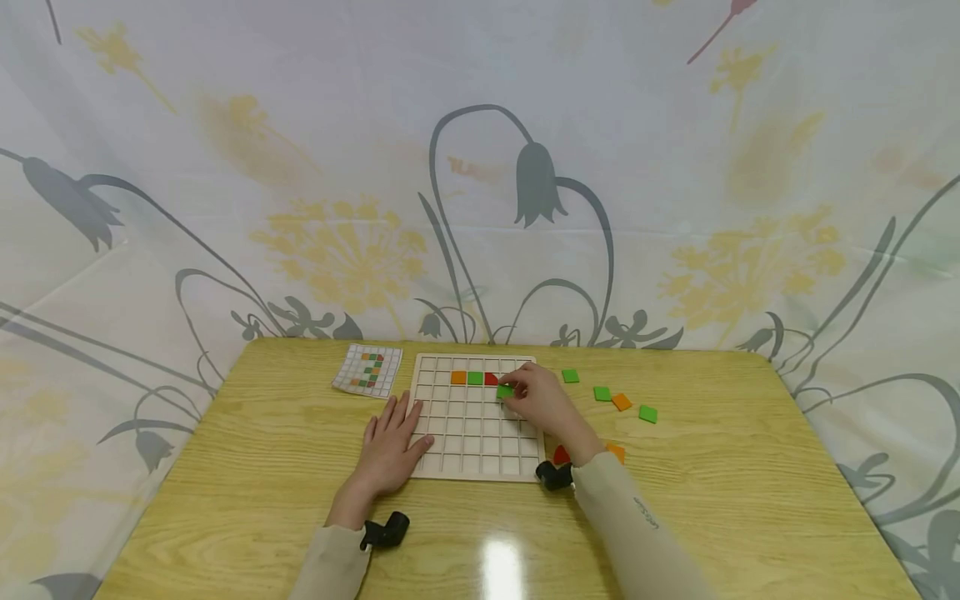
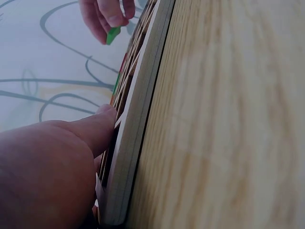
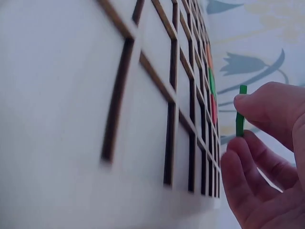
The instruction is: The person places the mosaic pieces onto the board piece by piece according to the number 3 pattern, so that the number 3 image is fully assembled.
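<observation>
My right hand (image 1: 536,398) pinches a green square tile (image 3: 241,110) between thumb and fingers, above the wooden grid board (image 1: 465,465). In the head view that tile overlaps the board near its upper right. An orange square tile (image 1: 458,377), a green tile (image 1: 476,378) and a red tile (image 1: 491,379) with one cut or rounded corner lie side by side in an upper row. My left hand (image 1: 390,446) rests on the board's left edge with spread fingers, its thumb (image 2: 97,126) over the rim.
A paper pattern card (image 1: 367,371) with a coloured grid lies left of the board. Loose green tiles (image 1: 602,393), orange tiles (image 1: 622,402) and a red piece (image 1: 562,455) lie to the right on the wooden table (image 1: 720,467). A patterned curtain (image 1: 337,167) hangs behind.
</observation>
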A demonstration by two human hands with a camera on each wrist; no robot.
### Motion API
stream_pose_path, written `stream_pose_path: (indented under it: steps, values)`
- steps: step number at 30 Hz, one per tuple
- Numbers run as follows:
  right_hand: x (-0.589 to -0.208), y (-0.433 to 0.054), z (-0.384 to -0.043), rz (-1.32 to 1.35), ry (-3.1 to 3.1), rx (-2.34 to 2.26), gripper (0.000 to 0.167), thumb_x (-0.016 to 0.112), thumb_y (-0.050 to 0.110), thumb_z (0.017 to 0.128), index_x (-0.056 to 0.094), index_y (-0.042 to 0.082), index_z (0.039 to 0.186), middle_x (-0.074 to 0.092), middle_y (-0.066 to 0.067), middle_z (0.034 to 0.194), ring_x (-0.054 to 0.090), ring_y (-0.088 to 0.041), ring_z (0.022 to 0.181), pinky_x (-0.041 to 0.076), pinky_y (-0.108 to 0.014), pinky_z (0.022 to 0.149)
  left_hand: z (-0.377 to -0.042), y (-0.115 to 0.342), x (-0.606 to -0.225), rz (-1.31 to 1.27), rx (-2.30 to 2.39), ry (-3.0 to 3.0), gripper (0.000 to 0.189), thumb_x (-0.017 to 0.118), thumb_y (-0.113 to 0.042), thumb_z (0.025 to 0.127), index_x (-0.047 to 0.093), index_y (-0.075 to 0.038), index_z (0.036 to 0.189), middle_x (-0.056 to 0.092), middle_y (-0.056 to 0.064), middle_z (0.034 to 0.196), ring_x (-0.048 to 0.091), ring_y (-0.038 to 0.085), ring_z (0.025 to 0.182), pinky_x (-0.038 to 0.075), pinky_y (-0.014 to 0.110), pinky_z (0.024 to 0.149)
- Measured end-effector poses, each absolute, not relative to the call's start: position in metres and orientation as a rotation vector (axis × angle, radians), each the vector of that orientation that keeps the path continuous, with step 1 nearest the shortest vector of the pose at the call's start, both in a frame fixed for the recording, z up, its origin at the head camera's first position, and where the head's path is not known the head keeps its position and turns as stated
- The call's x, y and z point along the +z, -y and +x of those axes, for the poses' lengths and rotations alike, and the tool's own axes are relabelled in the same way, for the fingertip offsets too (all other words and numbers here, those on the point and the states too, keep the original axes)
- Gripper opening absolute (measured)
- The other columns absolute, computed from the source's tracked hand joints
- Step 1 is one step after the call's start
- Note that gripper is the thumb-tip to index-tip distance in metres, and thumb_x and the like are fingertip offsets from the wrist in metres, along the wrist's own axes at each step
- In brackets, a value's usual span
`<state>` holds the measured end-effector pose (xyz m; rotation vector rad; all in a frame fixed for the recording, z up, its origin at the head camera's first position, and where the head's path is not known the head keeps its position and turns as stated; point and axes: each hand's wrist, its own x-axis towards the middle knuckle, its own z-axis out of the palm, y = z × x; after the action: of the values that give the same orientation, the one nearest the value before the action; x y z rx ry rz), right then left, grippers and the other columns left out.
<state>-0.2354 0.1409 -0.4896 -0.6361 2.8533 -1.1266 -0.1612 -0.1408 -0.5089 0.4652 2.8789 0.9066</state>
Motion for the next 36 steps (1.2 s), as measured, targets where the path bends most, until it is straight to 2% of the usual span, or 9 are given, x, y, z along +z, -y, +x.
stream_pose_path:
  steps: [7, 12, 23, 36]
  values:
    - [-0.496, -0.126, -0.245, -0.587, -2.899, -1.149, 0.024, 0.078, 0.009, 0.085, 0.076, 0.006, 0.108, 0.066, -0.005, 0.099, 0.062, -0.024, 0.093, 0.053, -0.039, 0.080, -0.162, 0.141, -0.509, 0.456, 0.898, -2.882, 0.063, 0.053, -0.029, 0.105, 0.029, 0.001, 0.156, 0.013, 0.022, 0.163, 0.005, 0.042, 0.150, 0.004, 0.065, 0.113]
    - [-0.505, -0.122, -0.247, -0.515, -2.863, -1.242, 0.021, 0.076, 0.009, 0.086, 0.077, 0.006, 0.107, 0.068, -0.005, 0.102, 0.063, -0.023, 0.096, 0.053, -0.038, 0.083, -0.163, 0.141, -0.509, 0.457, 0.906, -2.879, 0.063, 0.052, -0.030, 0.105, 0.030, 0.000, 0.156, 0.013, 0.022, 0.164, 0.005, 0.042, 0.150, 0.004, 0.065, 0.113]
    - [-0.513, -0.121, -0.246, -0.485, -2.825, -1.322, 0.022, 0.074, 0.006, 0.084, 0.077, 0.005, 0.106, 0.066, -0.007, 0.100, 0.060, -0.027, 0.096, 0.051, -0.044, 0.086, -0.161, 0.141, -0.512, 0.478, 0.960, -2.896, 0.062, 0.053, -0.029, 0.104, 0.032, 0.002, 0.154, 0.016, 0.025, 0.162, 0.007, 0.045, 0.149, 0.005, 0.068, 0.111]
    - [-0.510, -0.122, -0.244, -0.461, -2.777, -1.344, 0.023, 0.077, 0.005, 0.083, 0.078, 0.005, 0.106, 0.064, -0.007, 0.101, 0.058, -0.029, 0.098, 0.049, -0.045, 0.089, -0.161, 0.141, -0.510, 0.457, 0.918, -2.881, 0.062, 0.053, -0.028, 0.105, 0.030, 0.001, 0.155, 0.014, 0.022, 0.163, 0.005, 0.042, 0.150, 0.004, 0.066, 0.113]
